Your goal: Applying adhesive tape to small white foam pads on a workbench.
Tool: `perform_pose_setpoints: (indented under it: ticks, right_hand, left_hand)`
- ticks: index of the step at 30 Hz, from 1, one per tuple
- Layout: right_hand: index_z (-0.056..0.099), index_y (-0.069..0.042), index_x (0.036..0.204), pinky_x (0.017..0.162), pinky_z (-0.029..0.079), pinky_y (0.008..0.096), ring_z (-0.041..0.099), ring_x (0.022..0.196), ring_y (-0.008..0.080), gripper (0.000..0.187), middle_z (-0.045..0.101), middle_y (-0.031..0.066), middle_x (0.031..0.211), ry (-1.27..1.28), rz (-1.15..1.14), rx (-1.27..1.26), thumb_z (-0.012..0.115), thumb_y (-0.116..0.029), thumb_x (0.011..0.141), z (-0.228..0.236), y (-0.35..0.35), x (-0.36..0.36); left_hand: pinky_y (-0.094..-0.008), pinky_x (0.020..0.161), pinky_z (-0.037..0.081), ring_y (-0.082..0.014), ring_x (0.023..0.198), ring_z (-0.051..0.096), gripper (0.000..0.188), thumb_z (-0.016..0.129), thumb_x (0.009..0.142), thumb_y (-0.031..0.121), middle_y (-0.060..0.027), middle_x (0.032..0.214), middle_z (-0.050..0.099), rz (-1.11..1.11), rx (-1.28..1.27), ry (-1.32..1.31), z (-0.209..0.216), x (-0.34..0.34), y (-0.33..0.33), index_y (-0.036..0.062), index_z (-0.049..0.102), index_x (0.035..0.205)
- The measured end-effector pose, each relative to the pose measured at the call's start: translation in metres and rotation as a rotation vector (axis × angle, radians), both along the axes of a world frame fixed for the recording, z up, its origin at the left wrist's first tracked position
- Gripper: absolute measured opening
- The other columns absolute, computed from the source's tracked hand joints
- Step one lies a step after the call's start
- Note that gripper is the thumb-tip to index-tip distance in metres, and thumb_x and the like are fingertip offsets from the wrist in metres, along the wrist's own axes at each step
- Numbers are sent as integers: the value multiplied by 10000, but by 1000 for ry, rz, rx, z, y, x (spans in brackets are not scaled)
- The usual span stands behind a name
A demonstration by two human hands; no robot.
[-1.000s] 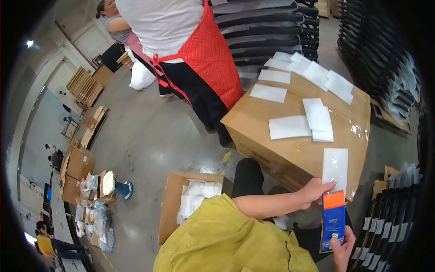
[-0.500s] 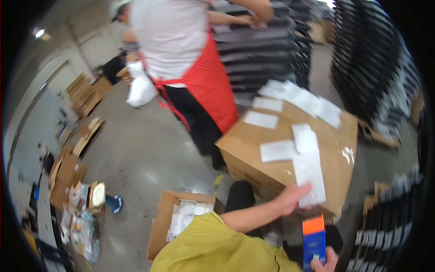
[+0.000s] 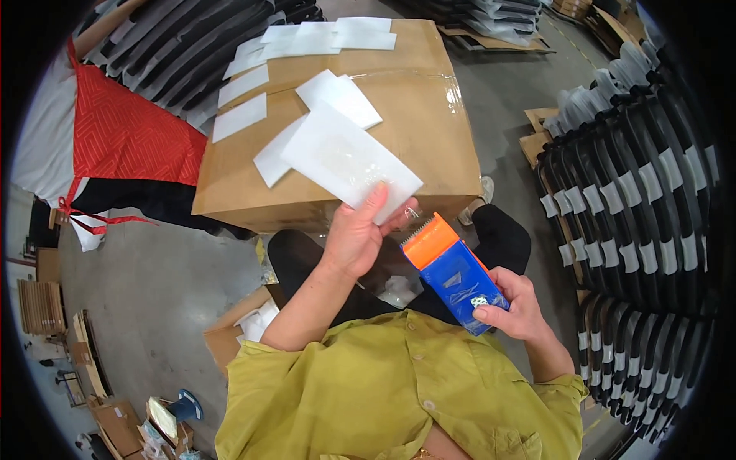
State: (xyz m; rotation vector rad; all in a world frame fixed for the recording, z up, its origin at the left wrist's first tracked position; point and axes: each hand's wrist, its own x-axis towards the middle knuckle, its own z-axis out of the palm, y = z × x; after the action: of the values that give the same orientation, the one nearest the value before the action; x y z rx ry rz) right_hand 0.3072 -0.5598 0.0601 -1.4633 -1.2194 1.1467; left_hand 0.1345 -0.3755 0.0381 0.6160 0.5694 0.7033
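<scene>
My left hand (image 3: 357,239) pinches the near corner of a white foam sheet (image 3: 330,149), thumb on top. A shiny clear patch, like tape, shows on the sheet's face. My right hand (image 3: 517,303) grips a blue tape dispenser (image 3: 460,287) with an orange head and a toothed metal edge; that edge points up and left, just beside my left fingers but apart from the sheet. Behind the held sheet, more white foam sheets (image 3: 359,104) lie on a big brown cardboard box (image 3: 418,115). Other sheets (image 3: 310,40) line its far and left edges.
At the left stands a person in a red apron (image 3: 126,126). Stacked black curved frames (image 3: 652,184) with white wraps rise at the right, with others behind the box. An open carton (image 3: 224,337) holding white pieces sits on the floor by my left elbow.
My view has swung right and down onto my body. The held sheet is lifted and tilted off the box, and the dispenser has come up beside my left hand.
</scene>
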Motion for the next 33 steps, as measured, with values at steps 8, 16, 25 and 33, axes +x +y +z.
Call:
perform_pose_setpoints:
  ticks: [8,16,25,33]
  right_hand:
    - [536,21,847,512,403,204,501,570,59,388,582,47,664,-57,72,27,728,-279,692,1,0,-11]
    - [541,29,858,562,409,201,500,636,52,349,596,44,736,82,39,-117,702,-243,711,6,8,-13]
    - [553,29,835,541,412,206,509,581,69,278,568,30,690,342,-254,-192,579,-243,786,-59,29,1]
    - [560,72,913,629,475,232,604,656,131,386,627,105,786,370,-313,-231,603,-269,737,-59,-17,13]
  left_hand:
    - [-395,776,505,-258,864,611,321,543,857,234,-140,959,597,29,-135,31,-7,-12,12,31,482,1098]
    - [-366,715,520,-250,773,626,256,547,851,167,-114,924,611,128,76,32,14,-19,8,1,527,1045]
    - [-350,774,496,-242,820,589,209,573,704,4,-141,897,596,166,1891,-18,53,-10,-46,-20,582,911]
    - [-458,925,346,-300,1004,502,447,561,744,114,-148,1063,529,425,1700,1654,41,-174,104,73,453,1176]
